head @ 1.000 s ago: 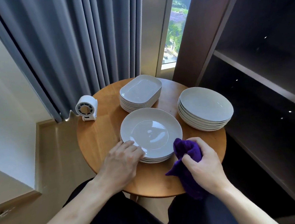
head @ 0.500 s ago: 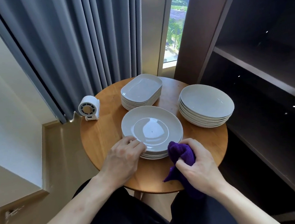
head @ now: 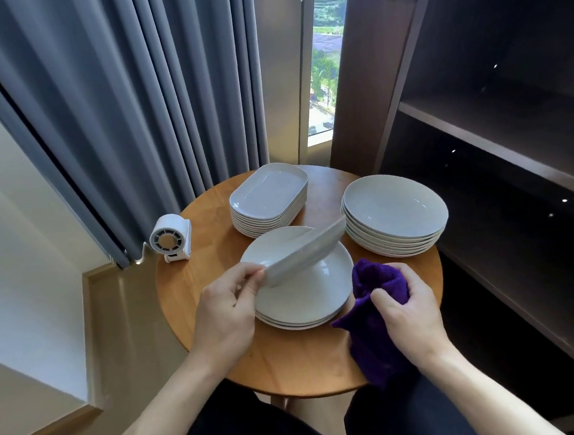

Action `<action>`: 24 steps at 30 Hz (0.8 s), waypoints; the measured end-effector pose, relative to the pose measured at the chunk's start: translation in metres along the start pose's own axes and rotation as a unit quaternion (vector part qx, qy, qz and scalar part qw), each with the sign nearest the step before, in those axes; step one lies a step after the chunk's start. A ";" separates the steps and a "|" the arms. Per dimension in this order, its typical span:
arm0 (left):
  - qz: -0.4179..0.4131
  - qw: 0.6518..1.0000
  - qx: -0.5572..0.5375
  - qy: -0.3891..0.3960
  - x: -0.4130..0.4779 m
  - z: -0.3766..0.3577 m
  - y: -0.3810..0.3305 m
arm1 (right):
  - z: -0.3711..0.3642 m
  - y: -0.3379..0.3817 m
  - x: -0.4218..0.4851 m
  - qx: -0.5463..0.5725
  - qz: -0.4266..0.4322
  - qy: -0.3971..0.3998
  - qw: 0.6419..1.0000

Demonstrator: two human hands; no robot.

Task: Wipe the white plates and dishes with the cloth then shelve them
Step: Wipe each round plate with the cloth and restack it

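My left hand (head: 226, 311) pinches the near-left rim of a white round plate (head: 307, 250) and holds it tilted steeply above the front stack of round plates (head: 305, 291). My right hand (head: 405, 314) grips a bunched purple cloth (head: 377, 316) just right of that stack, over the table's front edge. A stack of several white rectangular dishes (head: 268, 198) sits at the back of the round wooden table (head: 213, 257). Another stack of several round plates (head: 395, 214) sits at the right.
A small white fan (head: 172, 238) stands at the table's left edge. Dark wooden shelves (head: 499, 139) rise close on the right, with open compartments. Grey curtains (head: 133, 109) hang behind the table, and a narrow window shows between them and the shelves.
My left hand has lifted the top plate off the front stack and tipped it up on edge. The right hand still holds the cloth beside the stack.
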State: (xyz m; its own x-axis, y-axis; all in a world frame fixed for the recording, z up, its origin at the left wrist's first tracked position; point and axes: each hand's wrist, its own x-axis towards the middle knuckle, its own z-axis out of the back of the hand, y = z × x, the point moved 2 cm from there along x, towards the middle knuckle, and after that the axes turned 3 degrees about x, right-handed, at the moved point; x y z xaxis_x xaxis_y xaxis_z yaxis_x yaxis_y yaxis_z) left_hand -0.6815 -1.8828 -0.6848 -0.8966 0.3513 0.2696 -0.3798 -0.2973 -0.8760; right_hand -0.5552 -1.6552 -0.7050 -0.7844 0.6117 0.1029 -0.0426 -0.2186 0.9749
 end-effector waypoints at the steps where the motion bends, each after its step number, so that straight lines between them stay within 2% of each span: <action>1: 0.033 0.999 -0.043 0.000 0.003 0.002 -0.001 | -0.001 -0.001 0.000 0.000 -0.003 0.000 1.000; 5: 0.153 0.961 -0.229 0.013 0.010 0.006 -0.005 | -0.004 -0.001 0.000 0.000 -0.006 0.010 1.000; 11: 0.296 0.847 -0.437 0.062 0.009 0.000 0.001 | -0.001 -0.003 0.004 0.010 0.003 0.009 1.000; 15: 0.352 0.799 -0.485 0.055 0.005 -0.003 0.006 | 0.000 -0.005 0.006 0.015 0.007 0.001 1.000; 24: 0.410 0.756 -0.510 0.010 0.002 0.000 0.017 | 0.000 -0.007 0.005 -0.004 0.016 0.007 1.000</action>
State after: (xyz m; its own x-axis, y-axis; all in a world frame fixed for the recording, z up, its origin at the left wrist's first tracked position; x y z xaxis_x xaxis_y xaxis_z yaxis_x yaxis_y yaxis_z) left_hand -0.6900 -1.8872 -0.6988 -0.7277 0.4366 -0.5289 0.6845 0.4135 -0.6004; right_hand -0.5593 -1.6507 -0.7118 -0.7946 0.5928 0.1315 -0.0219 -0.2444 0.9694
